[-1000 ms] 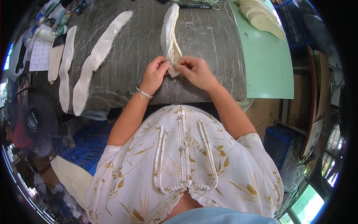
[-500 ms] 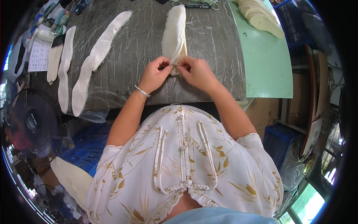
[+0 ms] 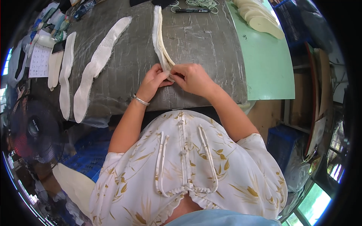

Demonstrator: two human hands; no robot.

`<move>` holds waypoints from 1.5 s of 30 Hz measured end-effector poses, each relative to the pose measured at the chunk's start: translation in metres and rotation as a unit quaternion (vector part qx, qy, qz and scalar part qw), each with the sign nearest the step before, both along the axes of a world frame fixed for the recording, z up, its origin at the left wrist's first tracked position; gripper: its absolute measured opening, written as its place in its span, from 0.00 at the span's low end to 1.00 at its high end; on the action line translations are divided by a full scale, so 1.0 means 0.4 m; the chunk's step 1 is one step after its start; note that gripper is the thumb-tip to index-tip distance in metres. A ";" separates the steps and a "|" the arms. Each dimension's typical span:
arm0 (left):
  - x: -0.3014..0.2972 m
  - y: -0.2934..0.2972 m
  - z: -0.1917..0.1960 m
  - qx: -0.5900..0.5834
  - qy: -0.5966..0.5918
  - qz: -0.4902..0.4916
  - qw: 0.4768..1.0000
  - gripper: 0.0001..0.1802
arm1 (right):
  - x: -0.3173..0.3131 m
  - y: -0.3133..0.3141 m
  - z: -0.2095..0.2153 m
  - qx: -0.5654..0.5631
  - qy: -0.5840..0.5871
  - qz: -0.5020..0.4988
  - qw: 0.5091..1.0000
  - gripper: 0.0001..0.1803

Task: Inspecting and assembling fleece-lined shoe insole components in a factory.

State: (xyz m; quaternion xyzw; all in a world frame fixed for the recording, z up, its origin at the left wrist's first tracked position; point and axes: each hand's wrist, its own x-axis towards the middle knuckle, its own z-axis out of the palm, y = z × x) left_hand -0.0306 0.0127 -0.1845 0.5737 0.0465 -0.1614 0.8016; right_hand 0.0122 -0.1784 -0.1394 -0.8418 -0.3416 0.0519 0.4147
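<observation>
Both my hands are at the near end of a white fleecy, insole-shaped piece point(image 3: 155, 34) with a cream layer along its right side. It stands on edge, its far part reaching away over the dark worktable point(image 3: 203, 41). My left hand point(image 3: 151, 83) pinches the near end from the left, thumb toward the edge. From the right, my right hand point(image 3: 193, 79) grips the same end with curled fingers. The fingers partly cover the end between them, so the seam there is hard to make out. A long white fleecy strip point(image 3: 102, 58) lies to the left.
Another narrow white strip point(image 3: 66, 75) lies further left, beside cream insoles point(image 3: 55, 71) and a dark phone point(image 3: 59, 47). A marker pen point(image 3: 192, 11) and green cord point(image 3: 203, 3) sit at the back. Stacked cream insoles point(image 3: 264, 26) rest on a green board point(image 3: 269, 71). A fan point(image 3: 34, 130) stands left.
The piece has turned from showing its broad fleecy face to standing edge-on, its far end shifting left. Both hands have come slightly nearer to me, and still grip the near end.
</observation>
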 end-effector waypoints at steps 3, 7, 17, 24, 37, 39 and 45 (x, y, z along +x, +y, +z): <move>0.009 -0.011 0.001 0.069 -0.006 0.070 0.995 0.16 | -0.003 0.005 -0.002 0.017 0.019 0.010 1.000 0.05; 0.021 -0.031 0.001 0.033 -0.030 0.087 0.995 0.14 | -0.004 -0.007 -0.008 0.052 0.092 -0.045 0.993 0.05; 0.040 -0.080 0.011 0.029 -0.001 0.086 0.996 0.13 | 0.008 -0.067 -0.043 0.136 0.207 -0.063 0.967 0.05; 0.070 -0.110 0.016 0.108 0.007 0.075 0.991 0.14 | 0.003 -0.100 -0.013 0.057 0.135 -0.179 0.973 0.14; 0.097 -0.107 -0.018 0.173 -0.039 0.053 0.983 0.12 | 0.128 -0.073 0.060 -0.337 -0.078 0.078 0.935 0.19; 0.093 -0.107 -0.021 0.188 -0.033 0.064 0.980 0.11 | 0.130 -0.059 0.076 -0.353 -0.066 0.097 0.928 0.19; 0.091 -0.126 -0.012 0.172 -0.002 0.094 0.981 0.14 | 0.129 -0.036 0.064 -0.330 -0.010 0.131 0.935 0.19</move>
